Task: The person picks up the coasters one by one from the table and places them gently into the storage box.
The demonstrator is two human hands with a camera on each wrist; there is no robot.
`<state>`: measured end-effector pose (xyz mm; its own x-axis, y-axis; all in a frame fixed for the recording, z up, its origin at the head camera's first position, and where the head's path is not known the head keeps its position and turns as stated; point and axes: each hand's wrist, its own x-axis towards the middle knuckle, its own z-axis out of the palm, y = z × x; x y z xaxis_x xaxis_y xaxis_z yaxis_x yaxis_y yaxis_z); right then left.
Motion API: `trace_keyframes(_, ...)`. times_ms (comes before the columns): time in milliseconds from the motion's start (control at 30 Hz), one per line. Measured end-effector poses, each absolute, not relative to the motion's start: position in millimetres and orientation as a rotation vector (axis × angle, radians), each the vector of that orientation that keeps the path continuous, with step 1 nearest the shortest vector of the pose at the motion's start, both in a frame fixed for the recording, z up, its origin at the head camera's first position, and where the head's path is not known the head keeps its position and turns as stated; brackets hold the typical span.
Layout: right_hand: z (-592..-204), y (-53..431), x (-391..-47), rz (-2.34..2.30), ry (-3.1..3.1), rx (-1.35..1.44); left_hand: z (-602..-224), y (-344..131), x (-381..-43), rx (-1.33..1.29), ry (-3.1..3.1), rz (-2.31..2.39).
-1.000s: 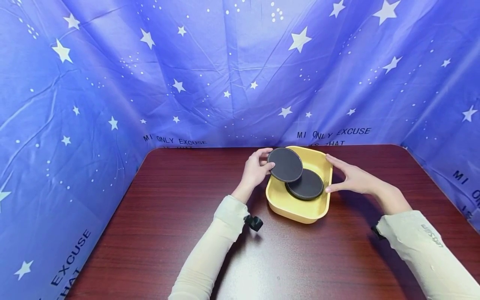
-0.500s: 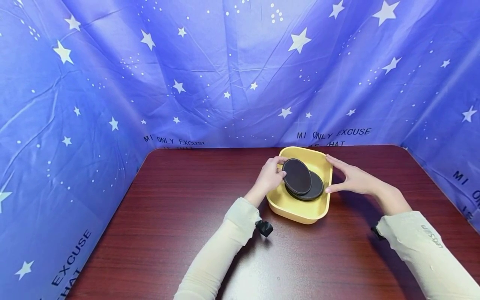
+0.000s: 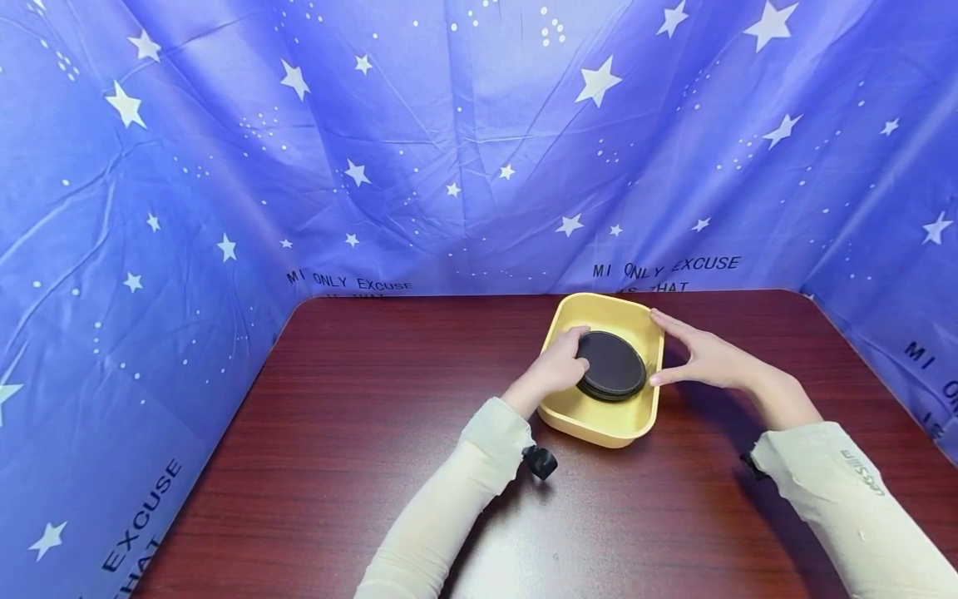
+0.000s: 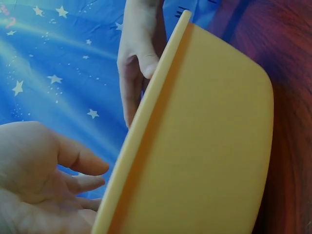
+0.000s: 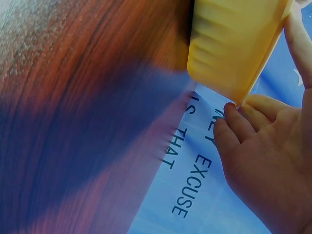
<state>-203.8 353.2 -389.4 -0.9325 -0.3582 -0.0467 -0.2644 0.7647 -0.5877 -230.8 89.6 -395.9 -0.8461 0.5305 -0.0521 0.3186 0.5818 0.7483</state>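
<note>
A round black coaster with a stitched edge lies over another dark coaster inside a yellow tray. My left hand reaches over the tray's left rim and pinches the top coaster's left edge, thumb above it. In the left wrist view the tray wall hides the coasters, and part of my left hand shows beside the rim. My right hand touches the tray's right rim with thumb and fingers spread. Its fingertips meet a tray corner in the right wrist view.
The tray stands on a dark red wooden table, toward its back edge. Blue star-patterned cloth hangs behind the table and along both sides. A black wrist mount sits below the left sleeve.
My left hand has carried the top coaster right and down, from above the tray's left rim onto the coaster inside. My right hand and the tray look unmoved.
</note>
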Motion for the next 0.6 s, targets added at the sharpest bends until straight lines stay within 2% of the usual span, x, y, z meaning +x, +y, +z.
trace_keyframes(333,-393.3,353.7,-204.9,-0.895,2.818,-0.511,-394.3,88.6,-229.8,0.647,2.463,1.126)
trace_keyframes(600,-394.3,356.0,-203.1,-0.854,2.837,-0.51,-380.0,53.4,-243.3,0.778,2.474,1.398)
